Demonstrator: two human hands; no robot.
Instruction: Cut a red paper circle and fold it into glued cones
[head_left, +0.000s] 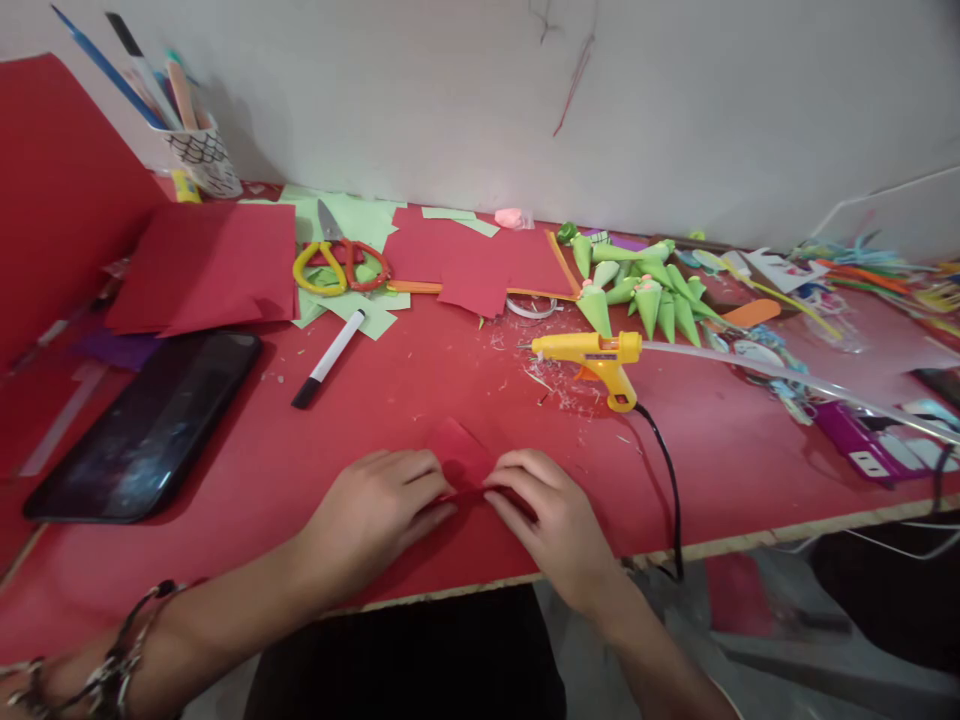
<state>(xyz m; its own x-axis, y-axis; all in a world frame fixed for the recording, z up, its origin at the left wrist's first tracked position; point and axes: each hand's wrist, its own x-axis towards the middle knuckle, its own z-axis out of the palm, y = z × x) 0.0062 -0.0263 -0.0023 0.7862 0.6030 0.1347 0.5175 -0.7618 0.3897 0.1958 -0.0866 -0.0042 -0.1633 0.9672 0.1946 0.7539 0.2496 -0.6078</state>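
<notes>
Near the front edge of the desk (pixel 750 450), the left hand (pixel 375 515) and right hand (pixel 551 520) press down on a small red paper piece (pixel 463 455), fingers curled narrow and pinching its near edge from both sides. It lies flat on the red desk top, almost the same colour. Its long axis seems to run away from the person, with a rounded end pointing toward the wall, though the hands hide its near part. A bracelet (pixel 112 655) sits on the left wrist.

Just beyond, to the right, a yellow glue gun (pixel 596 357) rests on its stand, nozzle pointing left, its black cord (pixel 671 490) trailing over the desk edge close beside the right hand. Scraps of dried glue lie around it. To the left lie a black-capped marker (pixel 330 358) and a dark phone (pixel 146 425).

Farther back are red paper sheets (pixel 206 265), scissors (pixel 341 262) on green paper, a cluster of green paper cones (pixel 645 290), and a pen cup (pixel 199 155) by the wall.
</notes>
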